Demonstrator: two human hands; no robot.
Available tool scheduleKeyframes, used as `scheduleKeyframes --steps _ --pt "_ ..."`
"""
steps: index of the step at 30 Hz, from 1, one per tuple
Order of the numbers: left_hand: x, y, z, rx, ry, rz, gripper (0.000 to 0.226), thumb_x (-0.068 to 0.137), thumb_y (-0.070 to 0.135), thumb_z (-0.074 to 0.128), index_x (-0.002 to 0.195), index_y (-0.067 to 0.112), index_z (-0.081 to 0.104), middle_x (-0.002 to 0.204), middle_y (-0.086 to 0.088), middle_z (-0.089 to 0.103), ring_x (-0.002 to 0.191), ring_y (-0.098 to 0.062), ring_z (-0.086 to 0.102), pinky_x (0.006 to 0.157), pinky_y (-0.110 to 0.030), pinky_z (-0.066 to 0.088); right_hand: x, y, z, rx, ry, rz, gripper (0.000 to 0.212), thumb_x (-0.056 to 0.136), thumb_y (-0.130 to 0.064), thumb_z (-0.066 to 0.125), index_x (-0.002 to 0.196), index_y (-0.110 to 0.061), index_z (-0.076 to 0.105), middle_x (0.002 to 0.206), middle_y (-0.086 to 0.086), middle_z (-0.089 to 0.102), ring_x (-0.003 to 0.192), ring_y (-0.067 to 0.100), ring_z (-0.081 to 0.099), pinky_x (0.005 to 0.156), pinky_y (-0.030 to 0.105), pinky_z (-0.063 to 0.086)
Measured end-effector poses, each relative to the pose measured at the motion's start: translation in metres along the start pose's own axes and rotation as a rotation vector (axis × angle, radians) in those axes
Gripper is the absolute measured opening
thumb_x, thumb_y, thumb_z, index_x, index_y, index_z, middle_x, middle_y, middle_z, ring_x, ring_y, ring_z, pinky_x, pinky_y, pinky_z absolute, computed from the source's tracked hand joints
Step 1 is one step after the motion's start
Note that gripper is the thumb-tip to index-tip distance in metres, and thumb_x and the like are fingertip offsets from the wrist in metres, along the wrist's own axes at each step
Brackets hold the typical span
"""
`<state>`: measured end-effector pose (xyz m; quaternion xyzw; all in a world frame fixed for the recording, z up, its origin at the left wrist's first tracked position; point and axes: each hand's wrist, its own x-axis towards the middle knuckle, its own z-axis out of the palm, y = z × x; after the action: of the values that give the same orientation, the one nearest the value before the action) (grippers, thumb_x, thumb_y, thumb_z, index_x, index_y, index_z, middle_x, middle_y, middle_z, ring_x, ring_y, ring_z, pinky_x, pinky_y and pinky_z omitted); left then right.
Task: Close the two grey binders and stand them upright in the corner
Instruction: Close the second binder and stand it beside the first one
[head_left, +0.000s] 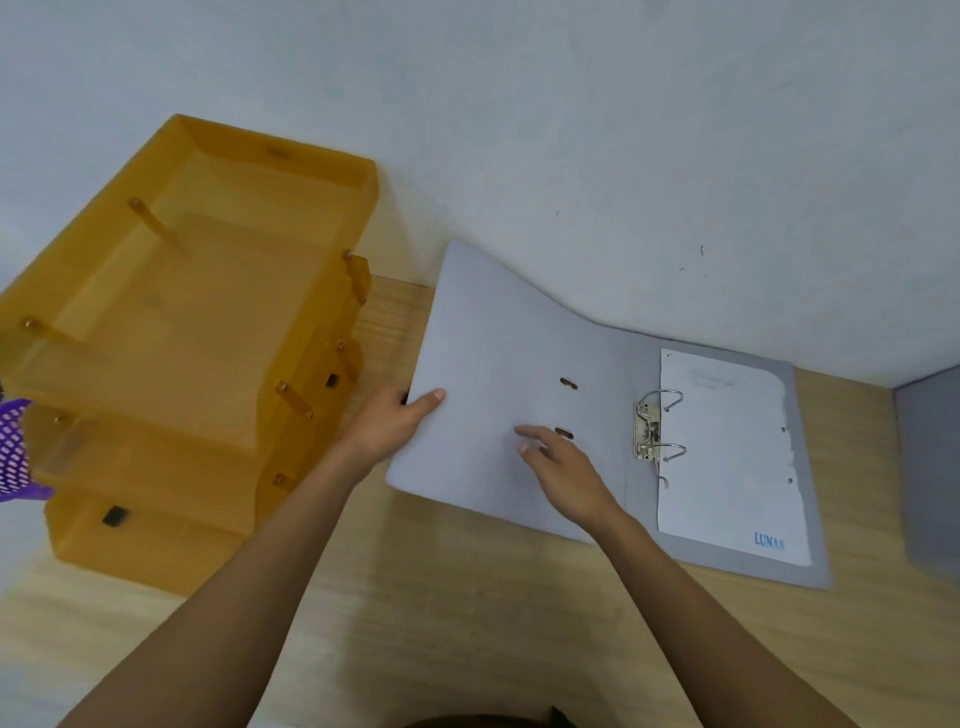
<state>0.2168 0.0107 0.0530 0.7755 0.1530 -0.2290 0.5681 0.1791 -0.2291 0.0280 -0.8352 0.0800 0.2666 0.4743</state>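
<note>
A grey binder (498, 338) lies open on the wooden desk against the wall. Its left cover is lifted off the desk and tilts upward. My left hand (389, 423) grips that cover's left edge, thumb on the inner face. My right hand (563, 470) rests on the inner face near two slots, fingers spread. The metal ring mechanism (655, 431) sits at the spine, with a white sheet (727, 452) marked LUNAS on the right cover. A second grey binder (930, 467) shows only partly at the right frame edge.
A stacked amber plastic letter tray (208, 322) stands at the left against the wall, close to the lifted cover. A purple mesh object (15, 447) pokes in at the far left. Light wood desk surface (467, 597) extends toward me.
</note>
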Motion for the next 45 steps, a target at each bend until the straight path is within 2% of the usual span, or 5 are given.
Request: scheduleKeyframes --steps 11,21,29,36,45 --pt "-0.080 0.061 0.010 0.278 -0.291 0.168 0.037 0.092 0.018 0.062 0.123 0.035 0.050 0.114 0.020 0.067 0.097 -0.003 0.068 0.064 -0.013 0.055 -0.030 -0.054 -0.022 0.229 0.102 -0.203 0.035 0.103 -0.039 0.044 0.136 -0.037 0.058 0.136 -0.020 0.055 0.132 0.007 0.050 0.113 0.042 0.042" --pt "-0.063 0.093 0.097 -0.337 -0.123 0.303 0.067 0.098 0.070 0.022 0.157 0.040 0.032 0.159 0.001 0.046 0.145 -0.021 0.045 0.121 -0.052 0.033 -0.053 -0.065 -0.056 0.291 0.117 -0.239 0.041 0.102 -0.049 0.042 0.141 -0.041 0.053 0.145 -0.017 0.052 0.138 0.011 0.048 0.115 0.045 0.041" --pt "-0.049 0.097 0.199 -0.342 -0.190 0.343 0.047 0.108 0.045 0.009 0.153 0.039 0.022 0.141 0.034 0.038 0.108 0.042 0.040 0.084 0.007 0.040 -0.072 -0.059 -0.121 0.345 0.153 -0.234 0.048 0.091 -0.053 0.055 0.137 -0.039 0.053 0.128 -0.027 0.062 0.122 0.003 0.059 0.095 0.030 0.052" --pt "-0.028 0.048 0.242 0.169 -0.184 0.225 0.063 0.105 0.053 0.024 0.161 0.037 0.002 0.172 0.002 -0.011 0.159 -0.020 -0.007 0.128 -0.047 0.002 -0.092 0.013 -0.182 0.226 0.234 -0.146 0.059 0.089 0.001 0.052 0.142 -0.024 0.049 0.136 0.001 0.064 0.122 0.022 0.062 0.104 0.046 0.051" --pt "-0.042 -0.005 0.272 0.096 0.009 0.099 0.095 0.089 0.039 0.073 0.161 0.017 0.014 0.162 -0.006 0.035 0.140 -0.023 0.047 0.118 -0.042 0.038 -0.106 0.144 -0.239 0.354 0.391 0.096 0.059 0.085 0.010 0.063 0.138 -0.013 0.054 0.134 0.013 0.066 0.107 0.023 0.068 0.093 0.040 0.056"
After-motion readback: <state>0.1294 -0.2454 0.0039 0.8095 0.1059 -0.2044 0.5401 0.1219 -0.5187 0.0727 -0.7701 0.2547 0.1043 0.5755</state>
